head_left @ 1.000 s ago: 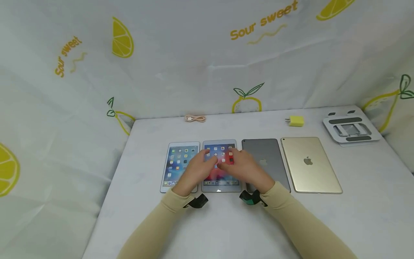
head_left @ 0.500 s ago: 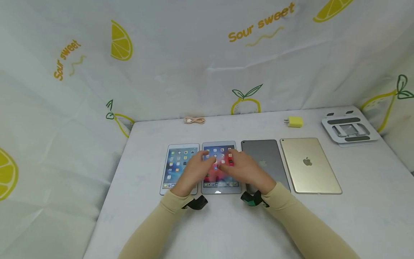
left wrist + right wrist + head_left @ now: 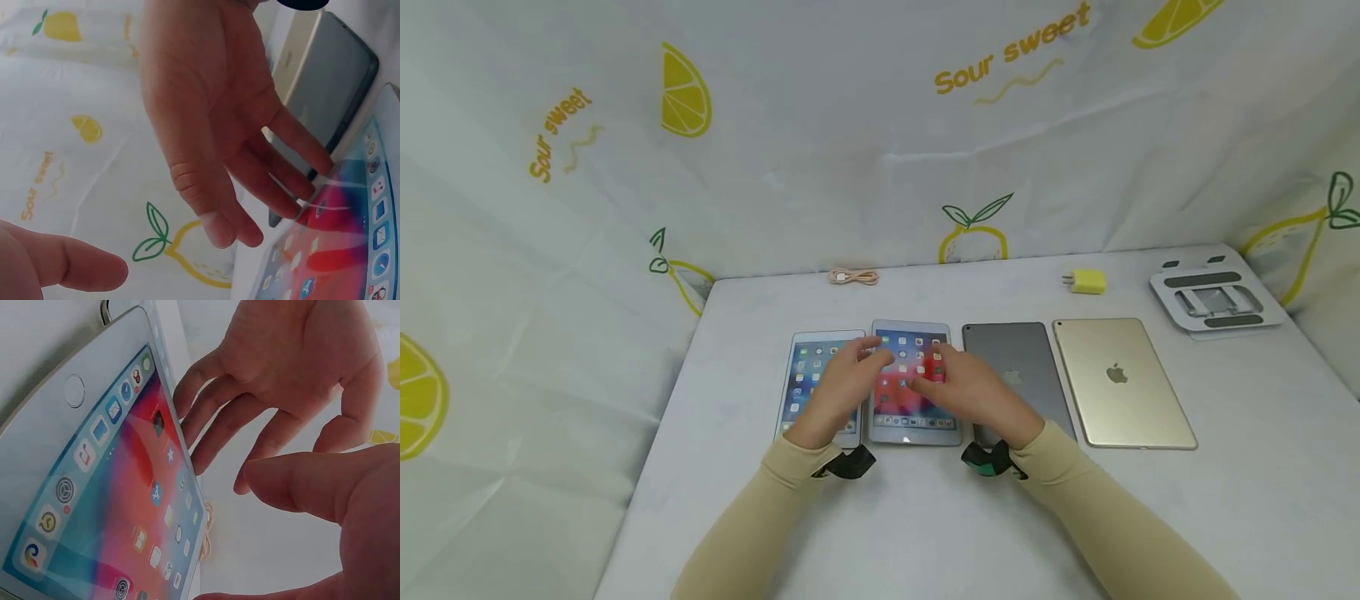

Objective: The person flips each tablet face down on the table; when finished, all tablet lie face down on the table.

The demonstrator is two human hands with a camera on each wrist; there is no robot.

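A white-framed tablet [image 3: 913, 408] lies screen up in the middle, showing app icons on a red and blue background. My left hand [image 3: 838, 383] is over its left edge, the relaxed fingers beside that edge in the right wrist view and the thumb off the screen. On the other side, my right hand [image 3: 977, 387] has its lower fingertips right at the tablet's right edge, as the left wrist view shows. Its thumb [image 3: 294, 484] hangs above the glass. A second lit white tablet [image 3: 805, 367] is partly covered by my left forearm and hand.
A grey tablet [image 3: 1015, 342] and a gold tablet [image 3: 1123, 408] lie face down to the right. Behind them are a coiled pink cable [image 3: 853, 277], a yellow plug adapter [image 3: 1087, 282] and a folded silver stand [image 3: 1213, 292]. A printed curtain [image 3: 820, 167] rises at the back.
My left hand has moved left, away from the right hand, widening the gap between them. The middle tablet has shifted slightly away from me. The right hand has stayed nearly in place.
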